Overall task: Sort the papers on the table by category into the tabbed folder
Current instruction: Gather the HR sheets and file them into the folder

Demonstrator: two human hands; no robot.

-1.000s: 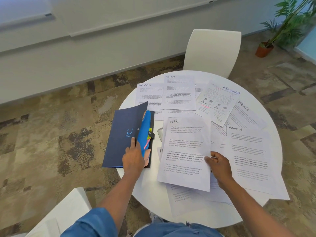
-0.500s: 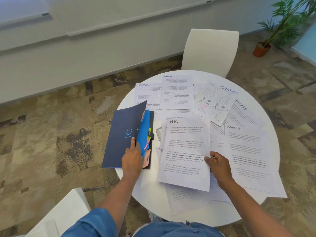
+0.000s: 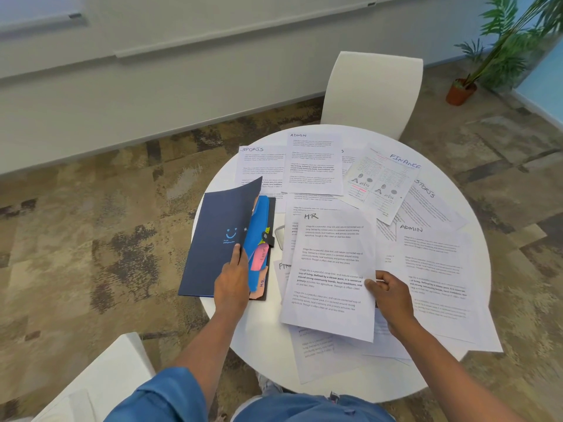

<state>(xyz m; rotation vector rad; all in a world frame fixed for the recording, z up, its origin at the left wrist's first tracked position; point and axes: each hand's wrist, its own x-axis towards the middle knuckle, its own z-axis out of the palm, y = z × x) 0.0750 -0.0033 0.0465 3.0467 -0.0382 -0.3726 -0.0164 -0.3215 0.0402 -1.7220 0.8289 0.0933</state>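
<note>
My right hand [image 3: 391, 296] has a pinching grip on the right edge of the HR sheet [image 3: 330, 269], lifted over the other papers. My left hand [image 3: 233, 281] grasps the tabbed folder's [image 3: 219, 236] raised navy cover at the left rim of the tabletop [image 3: 265, 339]. Bare tabletop shows only near me, between folder and sheet.

Handwritten headings top the white printed sheets: "HR" [image 3: 310, 216], "ADMIN" twice [image 3: 298, 135] [image 3: 411, 228], "SPORTS" twice [image 3: 252, 149] [image 3: 425, 187], blue "FINANCE" [image 3: 405, 161]. The peach folder tab [image 3: 261, 283] seemingly reads "HR".
</note>
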